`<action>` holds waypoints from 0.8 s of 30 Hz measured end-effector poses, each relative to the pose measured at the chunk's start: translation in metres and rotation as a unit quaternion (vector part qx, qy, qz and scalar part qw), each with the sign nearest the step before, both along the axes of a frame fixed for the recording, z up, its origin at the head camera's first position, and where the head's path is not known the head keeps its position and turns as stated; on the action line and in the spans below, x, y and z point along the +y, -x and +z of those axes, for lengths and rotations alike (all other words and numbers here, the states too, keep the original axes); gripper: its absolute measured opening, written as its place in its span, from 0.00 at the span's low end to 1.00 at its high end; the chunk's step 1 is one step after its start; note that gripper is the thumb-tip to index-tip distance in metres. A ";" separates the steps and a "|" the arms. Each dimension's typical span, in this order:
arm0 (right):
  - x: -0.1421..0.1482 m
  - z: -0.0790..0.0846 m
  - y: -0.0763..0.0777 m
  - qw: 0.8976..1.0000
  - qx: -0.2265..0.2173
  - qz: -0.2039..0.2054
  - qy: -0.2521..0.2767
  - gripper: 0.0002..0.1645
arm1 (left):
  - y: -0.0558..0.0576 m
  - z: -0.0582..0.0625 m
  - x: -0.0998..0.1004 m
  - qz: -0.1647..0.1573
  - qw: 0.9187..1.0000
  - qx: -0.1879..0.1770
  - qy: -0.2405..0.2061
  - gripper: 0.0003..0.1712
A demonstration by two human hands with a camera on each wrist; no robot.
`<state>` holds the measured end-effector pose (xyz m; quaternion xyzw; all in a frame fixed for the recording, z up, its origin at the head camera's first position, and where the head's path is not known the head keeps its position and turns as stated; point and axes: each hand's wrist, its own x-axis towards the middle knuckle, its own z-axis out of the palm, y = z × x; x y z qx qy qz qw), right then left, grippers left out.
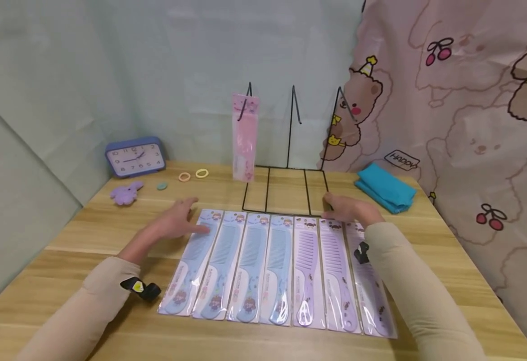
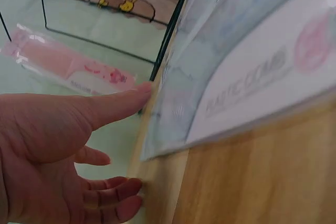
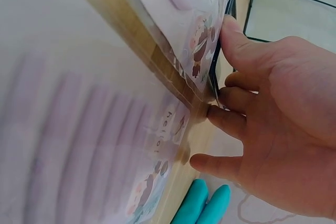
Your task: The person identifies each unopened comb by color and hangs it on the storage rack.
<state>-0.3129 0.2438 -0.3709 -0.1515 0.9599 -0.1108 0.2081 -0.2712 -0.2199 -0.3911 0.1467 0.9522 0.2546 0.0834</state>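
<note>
Head view: left hand (image 1: 175, 220) and right hand (image 1: 346, 208) spread, I'm apparently aligning bagged pale-blue plastic combs (image 1: 250, 250) and lilac combs (image 1: 333, 255); next wants a pinch.

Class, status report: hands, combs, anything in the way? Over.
Left hand at leftmost blue comb; right hand by wire rack. Seven packaged combs in a row. Right sleeve partly hides rightmost purple comb.
</note>
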 end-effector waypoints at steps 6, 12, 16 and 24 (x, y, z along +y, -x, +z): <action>-0.003 -0.003 0.001 1.000 0.001 -0.001 0.002 0.30 | -0.015 0.002 0.010 -0.006 1.000 -0.014 0.020 0.73; -0.003 -0.002 0.000 1.000 -0.011 -0.016 0.002 0.35 | -0.017 0.005 0.017 0.003 0.999 -0.034 0.028 0.71; -0.004 -0.002 0.001 1.000 -0.009 -0.016 0.004 0.36 | -0.017 0.010 0.015 0.009 0.999 -0.050 0.014 0.69; -0.003 0.001 -0.001 1.000 -0.013 -0.001 -0.003 0.43 | -0.017 0.010 0.009 -0.020 0.999 -0.033 0.018 0.50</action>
